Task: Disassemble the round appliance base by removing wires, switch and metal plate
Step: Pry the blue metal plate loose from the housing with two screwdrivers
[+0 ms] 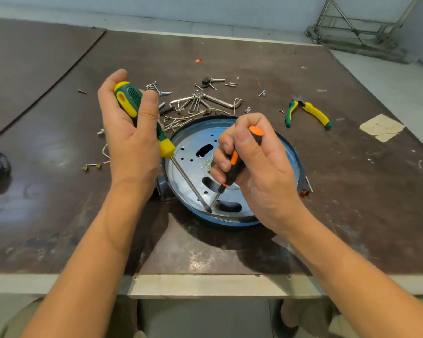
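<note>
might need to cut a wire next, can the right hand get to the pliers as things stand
Probably not yet: the right hand grips the orange screwdriver. The pliers lie uncovered right of the base, so the path looks free.

The left hand (130, 132) and right hand (257, 167) have short-trimmed fingernails (150, 98). Both forearms (88, 240) are bare down to the frame's lower edge. Low in the view, the legs are in olive-khaki trousers (315, 318).

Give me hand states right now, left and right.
Left hand: closed round the green-yellow screwdriver, tip down at the metal plate.
Right hand: closed round the orange-black screwdriver, tip at the same spot.
</note>
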